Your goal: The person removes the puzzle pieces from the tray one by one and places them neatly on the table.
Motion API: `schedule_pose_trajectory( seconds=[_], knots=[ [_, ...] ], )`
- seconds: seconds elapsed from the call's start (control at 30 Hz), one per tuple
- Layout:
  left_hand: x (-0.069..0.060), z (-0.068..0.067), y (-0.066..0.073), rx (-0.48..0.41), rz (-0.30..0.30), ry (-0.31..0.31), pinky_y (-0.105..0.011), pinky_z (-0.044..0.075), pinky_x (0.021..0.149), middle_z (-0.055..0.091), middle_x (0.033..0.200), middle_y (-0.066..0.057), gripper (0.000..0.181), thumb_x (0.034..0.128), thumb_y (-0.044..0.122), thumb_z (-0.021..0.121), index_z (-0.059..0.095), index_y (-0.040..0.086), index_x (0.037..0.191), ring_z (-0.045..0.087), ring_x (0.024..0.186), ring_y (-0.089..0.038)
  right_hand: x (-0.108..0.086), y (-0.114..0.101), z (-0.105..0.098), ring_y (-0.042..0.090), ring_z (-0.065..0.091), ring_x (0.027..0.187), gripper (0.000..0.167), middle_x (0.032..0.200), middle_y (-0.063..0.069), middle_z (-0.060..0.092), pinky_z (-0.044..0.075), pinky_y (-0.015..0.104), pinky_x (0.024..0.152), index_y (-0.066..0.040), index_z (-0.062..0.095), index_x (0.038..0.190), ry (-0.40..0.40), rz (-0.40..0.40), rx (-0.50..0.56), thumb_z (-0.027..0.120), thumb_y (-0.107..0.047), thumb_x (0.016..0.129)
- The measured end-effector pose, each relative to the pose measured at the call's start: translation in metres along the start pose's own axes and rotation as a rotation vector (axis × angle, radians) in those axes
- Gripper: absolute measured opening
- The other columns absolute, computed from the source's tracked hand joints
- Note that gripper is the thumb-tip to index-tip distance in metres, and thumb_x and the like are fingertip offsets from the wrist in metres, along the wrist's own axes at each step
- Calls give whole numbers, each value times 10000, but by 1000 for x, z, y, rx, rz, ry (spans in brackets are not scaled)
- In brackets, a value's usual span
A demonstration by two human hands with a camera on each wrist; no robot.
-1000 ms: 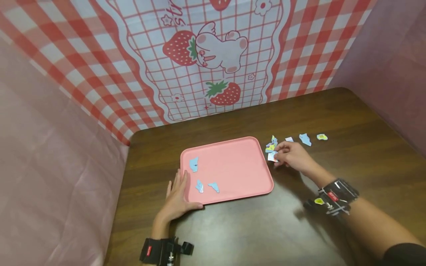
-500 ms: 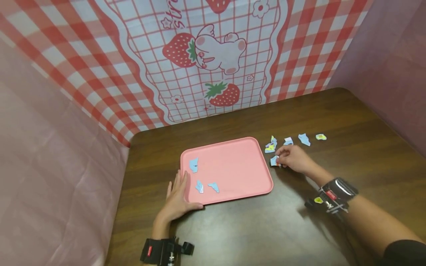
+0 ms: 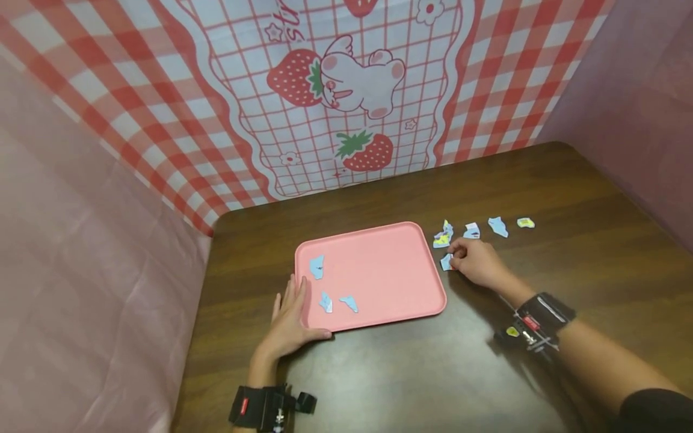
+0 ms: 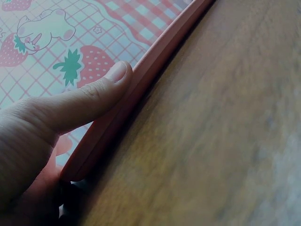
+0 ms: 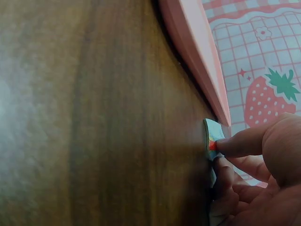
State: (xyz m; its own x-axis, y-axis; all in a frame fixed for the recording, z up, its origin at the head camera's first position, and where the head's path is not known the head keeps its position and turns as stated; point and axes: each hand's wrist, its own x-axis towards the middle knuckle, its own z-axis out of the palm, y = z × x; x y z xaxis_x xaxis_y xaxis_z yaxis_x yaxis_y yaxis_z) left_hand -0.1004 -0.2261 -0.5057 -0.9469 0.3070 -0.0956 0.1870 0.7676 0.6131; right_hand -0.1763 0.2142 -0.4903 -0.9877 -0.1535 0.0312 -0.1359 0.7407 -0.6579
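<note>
In the head view my left hand (image 3: 287, 328) rests at the near left corner of a pink tray (image 3: 384, 270), its fingers fairly straight over the left rim. In the left wrist view the thumb (image 4: 94, 101) lies against the tray's edge. Just right of the tray, my right hand (image 3: 477, 261) pinches a small light-blue puzzle piece (image 3: 446, 261) between thumb and fingers. The right wrist view shows this piece (image 5: 213, 134) tilted up, with a red and yellow patch; the fingers hide part of it. Inside the tray lie three blue pieces: one piece (image 3: 317, 267) farther back, two pieces (image 3: 349, 303) nearer.
Beyond the right hand, a cluster of yellow and blue pieces (image 3: 443, 236), a white and blue piece (image 3: 472, 231), a blue piece (image 3: 498, 227) and a yellow piece (image 3: 525, 222) lie on the wooden table (image 3: 390, 379). A strawberry-print cloth (image 3: 346, 90) hangs behind.
My right hand has shifted the pinched piece slightly right and nearer; its visible face went from whitish to light blue. The left hand and tray stay put.
</note>
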Motion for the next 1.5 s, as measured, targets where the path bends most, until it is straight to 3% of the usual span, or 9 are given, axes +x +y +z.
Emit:
schedule_pose_trajectory(
  seconds=[0.4, 0.67, 1.07, 1.3, 1.5],
  knots=[
    [-1, -1, 2, 13, -1, -10, -568, -85, 1188, -85, 1678, -150, 1316, 690, 601, 857, 77, 113, 1632, -78, 1542, -277, -3, -5, -1, 155, 582, 673, 54, 725, -2, 669, 439, 351, 663, -50, 706, 865, 24, -12, -3, 692, -42, 813],
    [-1, -2, 3, 12, -8, -9, -561, -88, 1190, -72, 1679, -149, 1325, 685, 599, 861, 79, 98, 1630, -81, 1543, -264, -2, -30, 3, 148, 557, 648, 36, 689, -19, 636, 425, 333, 635, -73, 690, 800, 53, -80, -10, 675, -77, 831],
    [0, -1, 1, 26, -13, -13, -563, -90, 1190, -67, 1680, -137, 1332, 688, 623, 846, 58, 110, 1631, -101, 1541, -247, -10, -89, 35, 118, 527, 623, 131, 667, -42, 578, 437, 300, 596, -129, 650, 733, -15, -186, 82, 687, -51, 832],
    [0, -1, 2, 21, -23, -18, -554, -94, 1192, -65, 1679, -138, 1338, 682, 630, 848, 60, 111, 1631, -99, 1540, -244, -14, -116, 58, 99, 515, 630, 159, 669, -70, 568, 430, 281, 603, -154, 643, 726, -98, -227, 108, 705, -49, 829],
    [0, -1, 2, 14, -30, -18, -552, -94, 1192, -57, 1680, -136, 1340, 679, 636, 848, 63, 116, 1632, -98, 1541, -242, -16, -136, 73, 113, 505, 644, 90, 672, -59, 546, 425, 279, 607, -114, 675, 793, -185, -252, 74, 709, -45, 840]
  ],
)
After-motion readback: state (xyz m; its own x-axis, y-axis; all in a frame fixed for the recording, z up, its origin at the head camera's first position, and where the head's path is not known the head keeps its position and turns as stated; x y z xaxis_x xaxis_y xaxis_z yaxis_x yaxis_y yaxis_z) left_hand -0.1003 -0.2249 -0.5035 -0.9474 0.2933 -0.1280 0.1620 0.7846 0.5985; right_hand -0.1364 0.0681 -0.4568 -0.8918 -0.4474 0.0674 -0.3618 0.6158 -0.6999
